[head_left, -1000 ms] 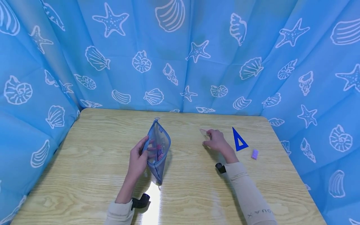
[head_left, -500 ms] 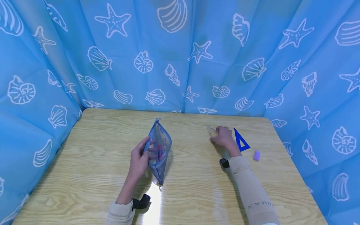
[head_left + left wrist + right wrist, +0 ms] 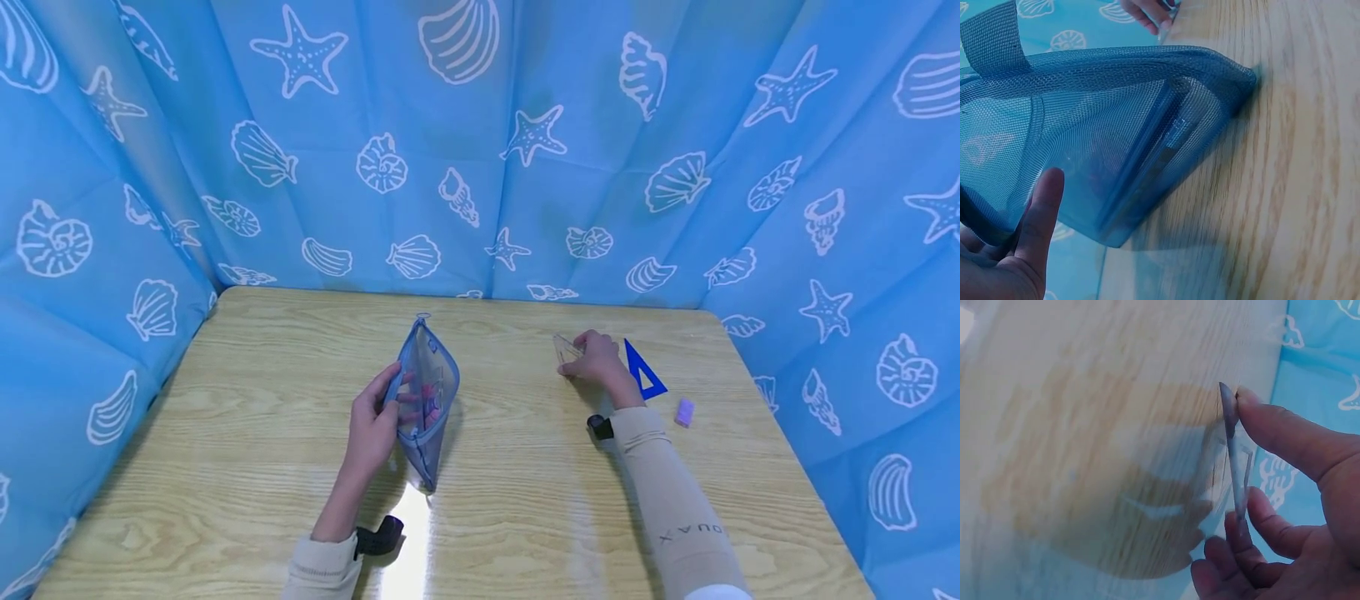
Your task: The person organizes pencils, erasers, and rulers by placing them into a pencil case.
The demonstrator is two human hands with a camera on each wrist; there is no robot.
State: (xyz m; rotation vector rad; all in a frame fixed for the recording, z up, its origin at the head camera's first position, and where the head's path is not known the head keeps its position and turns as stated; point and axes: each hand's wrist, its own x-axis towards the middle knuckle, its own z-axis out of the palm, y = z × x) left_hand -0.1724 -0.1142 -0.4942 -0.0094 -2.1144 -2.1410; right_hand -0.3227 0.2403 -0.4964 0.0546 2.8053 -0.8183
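Hands are well apart, each holding something: the right hand [image 3: 597,358] pinches a clear set square [image 3: 563,350] between thumb and fingers, while the left hand [image 3: 375,423] grips the left rim of a blue mesh pouch [image 3: 424,457]. The set square sits to the right of the pouch, nearly edge-on to the right wrist camera; whether it touches the table [image 3: 510,483] I cannot tell. The pouch's gaping mouth runs lengthwise, far to near. Right of the right hand lie a blue triangle [image 3: 633,361] and a purple block [image 3: 684,412].
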